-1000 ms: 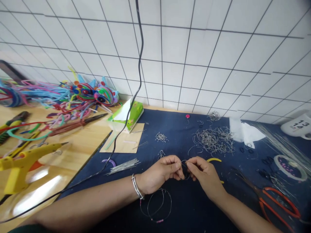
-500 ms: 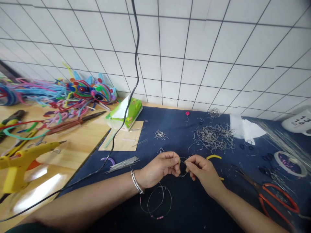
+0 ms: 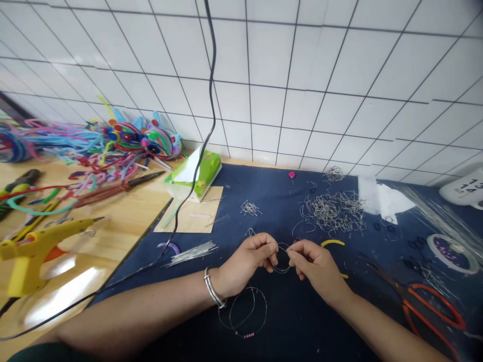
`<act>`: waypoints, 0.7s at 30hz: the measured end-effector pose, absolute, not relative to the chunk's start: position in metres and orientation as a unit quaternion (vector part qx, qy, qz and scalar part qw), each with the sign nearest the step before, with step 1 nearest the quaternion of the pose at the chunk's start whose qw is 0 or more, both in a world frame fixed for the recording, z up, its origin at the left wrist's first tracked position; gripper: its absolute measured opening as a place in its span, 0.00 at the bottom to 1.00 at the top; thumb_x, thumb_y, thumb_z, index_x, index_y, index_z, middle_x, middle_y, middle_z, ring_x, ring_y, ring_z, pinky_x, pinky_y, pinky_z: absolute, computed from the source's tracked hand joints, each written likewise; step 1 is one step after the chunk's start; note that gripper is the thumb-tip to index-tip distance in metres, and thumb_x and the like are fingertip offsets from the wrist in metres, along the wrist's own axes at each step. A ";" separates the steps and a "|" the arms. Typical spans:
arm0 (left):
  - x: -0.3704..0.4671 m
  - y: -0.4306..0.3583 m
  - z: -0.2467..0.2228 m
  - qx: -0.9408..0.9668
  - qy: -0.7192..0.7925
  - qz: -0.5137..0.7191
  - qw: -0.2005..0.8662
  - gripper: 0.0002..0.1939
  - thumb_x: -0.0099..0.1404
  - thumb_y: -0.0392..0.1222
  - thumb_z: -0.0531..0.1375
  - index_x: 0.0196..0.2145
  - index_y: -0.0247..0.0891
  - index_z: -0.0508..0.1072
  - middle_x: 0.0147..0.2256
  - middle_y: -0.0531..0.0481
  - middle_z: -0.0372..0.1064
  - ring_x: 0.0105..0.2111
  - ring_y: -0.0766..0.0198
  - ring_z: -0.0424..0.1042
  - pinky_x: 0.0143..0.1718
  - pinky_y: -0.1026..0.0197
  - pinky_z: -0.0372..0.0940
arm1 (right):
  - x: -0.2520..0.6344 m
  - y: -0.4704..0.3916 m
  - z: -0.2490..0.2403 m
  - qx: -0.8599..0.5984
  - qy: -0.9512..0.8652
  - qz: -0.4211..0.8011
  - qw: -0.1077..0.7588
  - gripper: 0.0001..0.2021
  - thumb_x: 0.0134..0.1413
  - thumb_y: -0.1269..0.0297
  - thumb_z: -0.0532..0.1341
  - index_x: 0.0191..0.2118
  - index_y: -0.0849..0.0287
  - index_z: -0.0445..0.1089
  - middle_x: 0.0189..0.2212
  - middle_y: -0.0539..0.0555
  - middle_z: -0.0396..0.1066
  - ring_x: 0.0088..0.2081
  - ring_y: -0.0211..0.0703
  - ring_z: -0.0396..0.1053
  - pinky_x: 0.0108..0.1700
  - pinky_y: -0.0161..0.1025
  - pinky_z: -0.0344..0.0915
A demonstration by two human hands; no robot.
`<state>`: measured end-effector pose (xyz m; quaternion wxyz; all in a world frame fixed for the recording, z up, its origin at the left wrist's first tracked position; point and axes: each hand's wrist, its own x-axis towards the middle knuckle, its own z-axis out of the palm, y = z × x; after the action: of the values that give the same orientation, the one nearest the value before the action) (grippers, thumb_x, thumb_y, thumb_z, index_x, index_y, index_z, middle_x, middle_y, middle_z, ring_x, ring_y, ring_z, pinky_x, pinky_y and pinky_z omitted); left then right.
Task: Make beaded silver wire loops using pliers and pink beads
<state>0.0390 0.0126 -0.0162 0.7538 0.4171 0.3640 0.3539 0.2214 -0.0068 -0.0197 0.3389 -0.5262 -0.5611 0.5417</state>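
Note:
A thin looped wire (image 3: 281, 270) spans the small gap between my two hands. My left hand (image 3: 260, 256), below a silver bangle on the wrist, pinches one side of it. On the other side my right hand (image 3: 311, 264) pinches the wire between thumb and fingers. Below my left hand lies a larger wire loop with several pink beads (image 3: 249, 335) threaded on it. Yellow-handled pliers (image 3: 332, 243) lie partly hidden behind my right hand.
Orange-handled scissors (image 3: 433, 306) lie at the right, near a round dish (image 3: 432, 244) of pink beads. Tangled wire (image 3: 332, 211) sits behind my hands. Left are cut wires (image 3: 194, 253), a tissue pack (image 3: 207, 173), a yellow glue gun (image 3: 41, 256) and a black cable (image 3: 214, 95).
My left hand has shifted slightly left, so the gap between the hands is a little wider and more of the wire loop shows. My right hand stays nearly in place.

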 end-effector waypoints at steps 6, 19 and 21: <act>0.040 0.014 -0.018 0.397 0.362 0.354 0.766 0.10 0.61 0.44 0.56 0.31 0.33 0.65 0.27 0.49 0.66 0.26 0.67 0.66 0.29 0.63 0.62 | 0.220 -0.006 -0.020 -0.518 -0.491 0.596 0.368 0.10 0.51 0.58 0.58 0.33 0.59 0.67 0.23 0.48 0.65 0.21 0.32 0.60 0.23 0.32 0.59; 0.039 0.015 -0.022 0.386 0.327 0.365 0.782 0.07 0.63 0.41 0.55 0.32 0.33 0.65 0.28 0.50 0.66 0.28 0.67 0.66 0.31 0.63 0.61 | 0.217 -0.006 -0.015 -0.450 -0.381 0.696 0.411 0.08 0.50 0.60 0.59 0.32 0.59 0.65 0.25 0.49 0.65 0.23 0.31 0.59 0.23 0.31 0.56; 0.039 0.015 -0.021 0.395 0.329 0.362 0.778 0.07 0.63 0.40 0.55 0.32 0.33 0.66 0.28 0.49 0.66 0.28 0.67 0.66 0.31 0.63 0.61 | 0.218 -0.006 -0.015 -0.454 -0.382 0.690 0.415 0.08 0.50 0.60 0.60 0.32 0.60 0.65 0.25 0.49 0.65 0.23 0.31 0.59 0.23 0.31 0.56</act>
<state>0.0386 0.0147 -0.0214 0.7781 0.3947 0.3287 0.3617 0.2179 -0.0063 -0.0152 0.4147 -0.4544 -0.3818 0.6897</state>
